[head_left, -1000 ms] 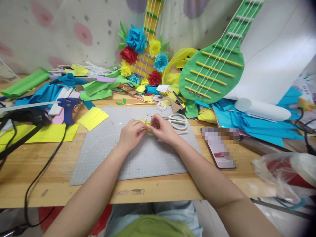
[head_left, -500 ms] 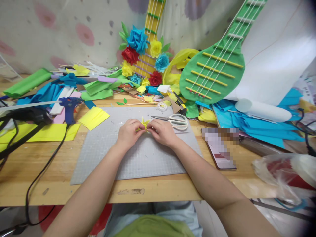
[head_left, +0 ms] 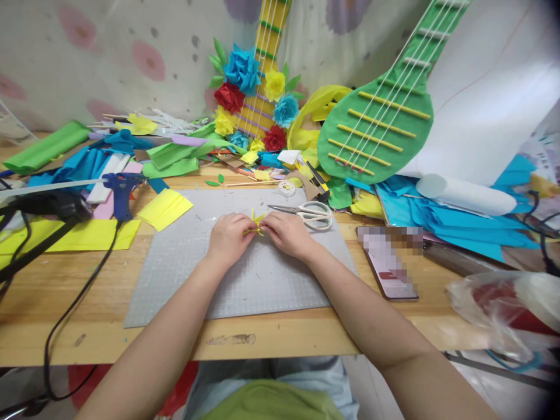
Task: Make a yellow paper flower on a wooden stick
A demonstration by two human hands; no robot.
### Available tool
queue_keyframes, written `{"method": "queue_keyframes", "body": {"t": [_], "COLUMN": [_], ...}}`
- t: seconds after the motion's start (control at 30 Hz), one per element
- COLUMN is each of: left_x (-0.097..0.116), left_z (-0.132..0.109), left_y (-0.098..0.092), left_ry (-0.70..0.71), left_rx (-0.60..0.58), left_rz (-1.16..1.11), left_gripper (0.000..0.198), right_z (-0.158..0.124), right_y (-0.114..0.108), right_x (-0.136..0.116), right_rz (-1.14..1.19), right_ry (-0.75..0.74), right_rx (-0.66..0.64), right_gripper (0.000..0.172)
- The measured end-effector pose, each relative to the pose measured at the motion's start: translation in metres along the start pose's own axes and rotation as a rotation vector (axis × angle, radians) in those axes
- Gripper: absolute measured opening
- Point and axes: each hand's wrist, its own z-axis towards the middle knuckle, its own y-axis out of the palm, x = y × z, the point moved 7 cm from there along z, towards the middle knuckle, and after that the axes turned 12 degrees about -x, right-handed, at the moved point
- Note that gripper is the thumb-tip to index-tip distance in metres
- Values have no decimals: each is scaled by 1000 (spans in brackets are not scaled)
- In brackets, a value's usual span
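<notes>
Over the grey cutting mat [head_left: 271, 286], both my hands meet at a small piece of yellow paper [head_left: 258, 220] with pointed tips sticking up. My left hand [head_left: 231, 233] pinches its left side, fingers closed. From the right, my right hand [head_left: 286, 232] grips the other side between thumb and fingertips. Much of the paper is hidden behind the fingers. Just beyond my right hand lie scissors [head_left: 317, 216] with white handles, blades pointing left. Folded yellow paper [head_left: 165, 208] rests on the mat's far left corner.
A blue glue gun [head_left: 123, 195] with a black cord stands at left. Behind are a green paper instrument [head_left: 376, 128], a yellow one with paper flowers [head_left: 242, 70], and paper scraps. To the right lie a phone [head_left: 387, 262] and a plastic bag [head_left: 494, 309].
My fingers have shifted slightly around the yellow paper, and a little more of it shows between them. Both hands stay at nearly the same place over the mat.
</notes>
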Motion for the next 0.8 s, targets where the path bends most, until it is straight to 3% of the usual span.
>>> {"method": "queue_keyframes", "body": {"t": [0.33, 0.5, 0.63, 0.8], "left_x": [-1, 5, -4, -8], "left_z": [0, 1, 1, 4], "left_y": [-2, -9, -23, -15], "left_ry": [-7, 142, 145, 158], "left_rx": [14, -108, -53, -108], "left_rz": [-65, -154, -189, -137], "left_gripper": [9, 19, 20, 16], "right_z": [-3, -4, -4, -3], "right_y": [-1, -5, -6, -6], "right_x": [1, 2, -1, -2], "right_rz": [37, 4, 47, 69], "right_ry": [-55, -61, -116, -141], "right_rx": [40, 71, 76, 87], "right_gripper": [10, 12, 13, 16]}}
